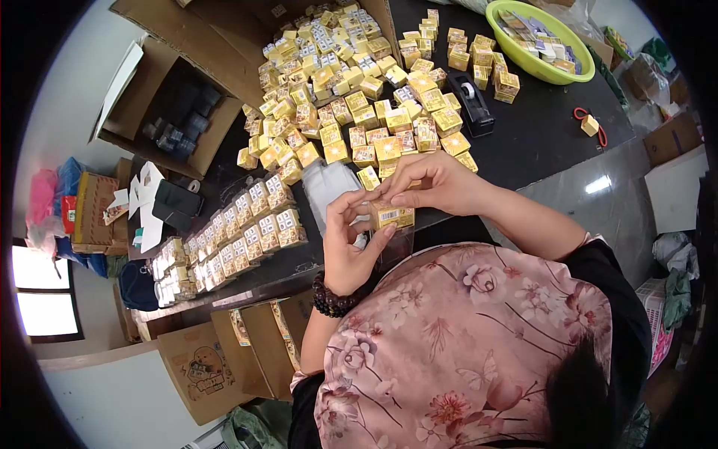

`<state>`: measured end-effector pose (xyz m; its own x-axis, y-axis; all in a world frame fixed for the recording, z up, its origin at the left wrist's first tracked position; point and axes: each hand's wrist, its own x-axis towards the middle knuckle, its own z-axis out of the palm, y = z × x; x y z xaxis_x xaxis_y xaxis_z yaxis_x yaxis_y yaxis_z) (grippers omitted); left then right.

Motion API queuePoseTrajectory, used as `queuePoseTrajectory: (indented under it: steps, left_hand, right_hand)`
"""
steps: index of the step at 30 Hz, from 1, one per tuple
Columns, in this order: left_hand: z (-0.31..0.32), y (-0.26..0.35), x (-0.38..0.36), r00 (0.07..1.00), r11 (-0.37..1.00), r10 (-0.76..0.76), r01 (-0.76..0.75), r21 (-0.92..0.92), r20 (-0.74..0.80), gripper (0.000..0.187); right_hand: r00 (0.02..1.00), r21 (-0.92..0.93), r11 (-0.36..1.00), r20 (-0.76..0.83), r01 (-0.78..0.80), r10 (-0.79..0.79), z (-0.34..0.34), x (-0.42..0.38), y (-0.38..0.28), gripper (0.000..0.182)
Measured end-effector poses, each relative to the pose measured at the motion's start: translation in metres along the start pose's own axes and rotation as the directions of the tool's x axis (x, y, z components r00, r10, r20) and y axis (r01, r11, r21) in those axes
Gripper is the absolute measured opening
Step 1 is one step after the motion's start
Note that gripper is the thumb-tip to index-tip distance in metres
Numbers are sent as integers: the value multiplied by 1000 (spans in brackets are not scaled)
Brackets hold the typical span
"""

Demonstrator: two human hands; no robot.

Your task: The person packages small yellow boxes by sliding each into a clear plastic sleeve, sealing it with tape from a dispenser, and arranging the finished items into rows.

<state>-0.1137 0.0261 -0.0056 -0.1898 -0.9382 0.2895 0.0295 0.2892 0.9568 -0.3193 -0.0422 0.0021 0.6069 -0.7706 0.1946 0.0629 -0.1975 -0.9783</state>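
Note:
Close to my body, a small yellow box (394, 218) with a barcode on it sits between my hands. Clear plastic film (396, 247) hangs around and below the box. My left hand (350, 243) grips the box from the left side, thumb on its front. From above, my right hand (437, 183) pinches at the box's top edge; whether its fingertips hold the film or the box itself is hard to see. Beside my left hand lies a stack of clear plastic bags (329, 187). Many similar yellow boxes (387, 148) spread over the table just beyond my hands.
A cardboard carton (202, 45) tips more boxes onto the black table (538, 142). Rows of wrapped boxes (247, 224) line the left side. Also there are a tape dispenser (473, 105), red-handled scissors (602, 135), a green basin (538, 63) and a phone (176, 203).

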Motion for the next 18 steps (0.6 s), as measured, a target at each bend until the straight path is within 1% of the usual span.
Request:
queuePoseTrajectory:
  steps: [1, 2, 3, 4, 5, 6, 7, 8, 10, 11, 12, 13, 14, 15, 16, 17, 18]
  left_hand:
    - [-2, 0, 1, 1000, 999, -20, 19, 39, 13, 51]
    - [-3, 0, 1, 999, 996, -40, 38, 77, 24, 44]
    - [-5, 0, 2, 999, 997, -41, 39, 72, 24, 44]
    - [-6, 1, 3, 999, 997, -47, 46, 63, 8, 38]
    - [-9, 0, 5, 999, 997, -52, 52, 55, -7, 32]
    - [-12, -4, 7, 999, 997, -51, 51, 50, -9, 32]
    - [-15, -10, 7, 998, 995, -65, 67, 71, -22, 30]
    - [-17, -15, 7, 996, 992, -83, 86, 91, -34, 29]
    - [-21, -23, 4, 994, 991, -100, 104, 85, -43, 28]
    - [-24, -25, 4, 993, 990, -111, 115, 84, -51, 28]
    - [-28, -26, 5, 991, 996, -92, 92, -2, -101, 29]
    - [-33, -27, 6, 985, 994, -77, 64, -86, -154, 29]
    - [-38, -25, 5, 968, 987, -112, 81, -141, -226, 24]
    - [-39, -26, 5, 966, 987, -111, 79, -143, -232, 24]
    - [-40, -28, 4, 934, 920, -214, 94, -380, -286, 21]
    - [-41, -29, 4, 895, 801, -321, 80, -593, -311, 18]
    - [-43, -33, 1, 888, 755, -362, 101, -648, -283, 15]
  right_hand:
    - [998, -34, 999, 63, 34, -32, -2, 1, -1, 13]
    - [998, -36, 999, 62, 29, -27, -2, 1, -2, 13]
    - [997, -48, 999, 68, 25, -21, -2, 2, -2, 14]
    - [997, -62, 998, 75, 22, -17, -1, 4, -3, 14]
    - [995, -147, 985, 59, 91, -83, 4, 5, 0, 15]
    - [988, -231, 960, 50, 157, -149, 10, 7, 2, 15]
    - [982, -331, 924, 69, 189, -176, 12, 9, 4, 17]
    - [983, -331, 926, 71, 184, -170, 10, 13, 7, 17]
    - [975, -343, 930, 214, 135, -63, 2, 27, 15, 18]
    - [982, -360, 925, 182, 121, -58, -6, 37, 14, 15]
    - [987, -375, 921, 151, 106, -52, -19, 51, 15, 15]
    - [998, -522, 852, -35, 28, -55, -38, 74, 23, 18]
    - [973, -642, 763, -215, -73, -88, -63, 100, 35, 21]
    - [951, -843, 517, -266, -150, -159, -92, 125, 58, 25]
    - [925, -946, 221, -289, -237, -246, -114, 146, 81, 31]
    - [934, -935, 99, -347, -339, -79, -126, 159, 93, 38]
    - [907, -910, -38, -414, -412, 81, -132, 170, 101, 47]
